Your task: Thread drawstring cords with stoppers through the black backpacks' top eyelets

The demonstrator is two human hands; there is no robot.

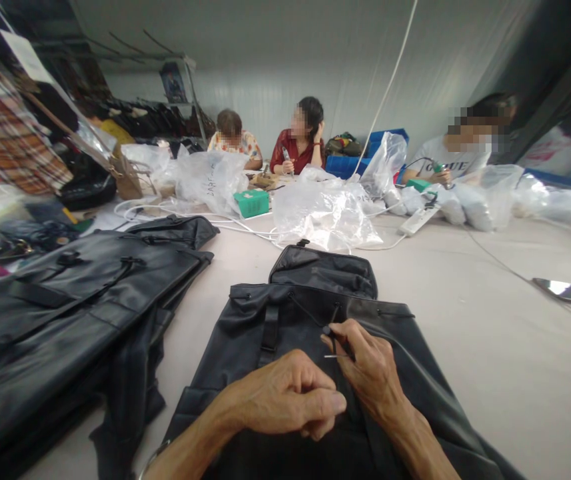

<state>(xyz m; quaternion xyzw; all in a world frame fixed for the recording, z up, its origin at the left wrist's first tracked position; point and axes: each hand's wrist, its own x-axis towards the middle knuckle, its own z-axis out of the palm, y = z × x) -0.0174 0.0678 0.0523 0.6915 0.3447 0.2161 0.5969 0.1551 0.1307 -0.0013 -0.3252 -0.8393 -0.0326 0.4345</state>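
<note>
A black backpack [245, 347] lies in front of me with its flap [322, 270] folded back toward the far side. Along its top edge a drawcord [308, 310] runs through eyelets. My right hand [368, 363] is closed over the middle of the bag, pinching the cord and a small black cord stopper [327, 330]. A thin metal pin [334, 356] sticks out leftward from the same fingers. Lower and to the left, my left hand [292, 397] is closed above the bag, thumb against curled fingers; whatever it may hold is hidden.
More black backpacks [80, 293] are piled on the left of the table [515, 333]. Clear plastic bags [325, 207], a green box [251, 203], white cables and a power strip [420, 219] lie across the back. Several people sit beyond. A shiny strip [570, 291] lies at right.
</note>
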